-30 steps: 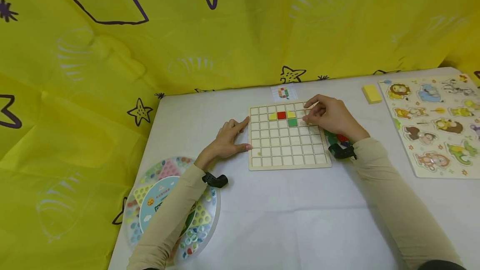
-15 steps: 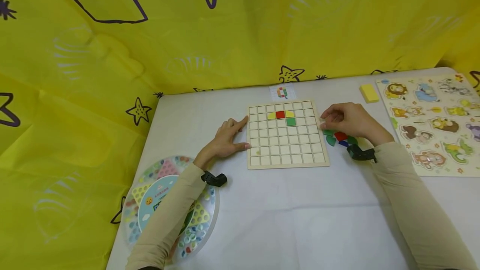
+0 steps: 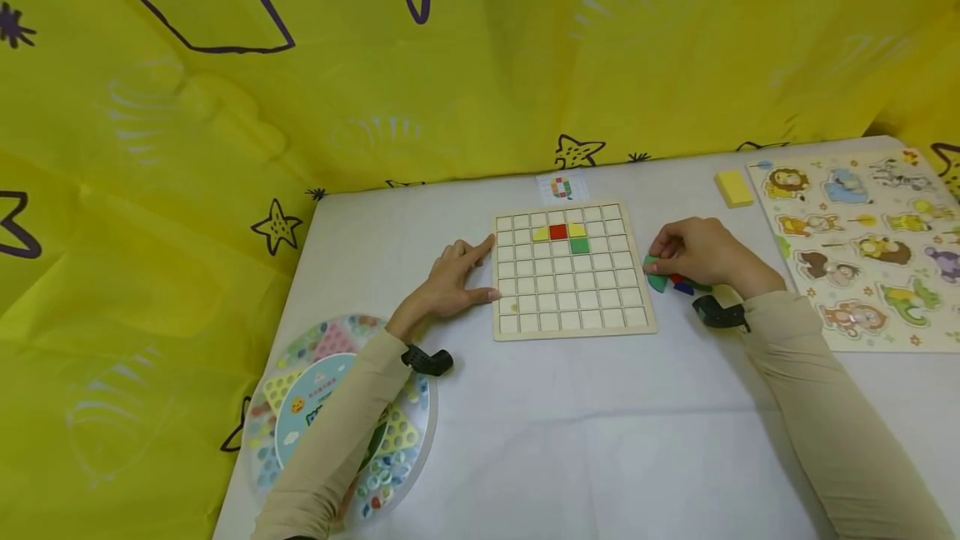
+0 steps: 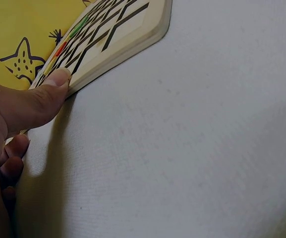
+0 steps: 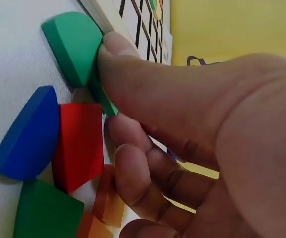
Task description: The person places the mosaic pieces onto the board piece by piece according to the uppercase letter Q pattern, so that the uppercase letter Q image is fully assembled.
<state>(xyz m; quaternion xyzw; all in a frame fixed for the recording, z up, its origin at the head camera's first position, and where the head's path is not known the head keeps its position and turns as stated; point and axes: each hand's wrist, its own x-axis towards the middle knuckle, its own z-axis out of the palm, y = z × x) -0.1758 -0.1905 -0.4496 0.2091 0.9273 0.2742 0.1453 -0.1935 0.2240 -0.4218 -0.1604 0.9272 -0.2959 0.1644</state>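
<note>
Right hand [image 3: 697, 252] lower, label lettering [image 3: 322, 392] illegible

A round game board [image 3: 311, 398] lay at the near left of the white table [image 3: 525, 440]; at the far right, a yellow block [image 3: 733, 189] sat beside an animal puzzle [image 3: 860, 250]. Yellow cloth [image 3: 480, 90] hung along the far side.

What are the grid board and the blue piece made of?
The grid board looks like smooth wood: it is pale tan and plain. The blue piece might be painted wood or plastic: its colour is even and matte, with no grain showing.
</note>
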